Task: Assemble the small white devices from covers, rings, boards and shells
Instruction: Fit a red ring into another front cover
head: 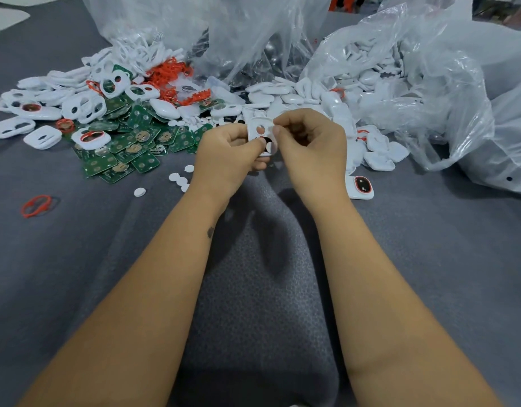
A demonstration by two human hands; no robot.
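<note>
A: What could spoil it?

B: The bags (414, 69) at upper right sag over loose shells (379, 148); boards (121, 148) crowd centre left.

A: And the hands?

B: At centre, the left hand (227, 154) pinches a cover (260, 133); the right hand (309, 142) pinches its upper edge. A weak pinch likely drops it into the pile.

Glossy white plastic cover (260, 129) — matt grey cloth tabletop (77, 259).
</note>
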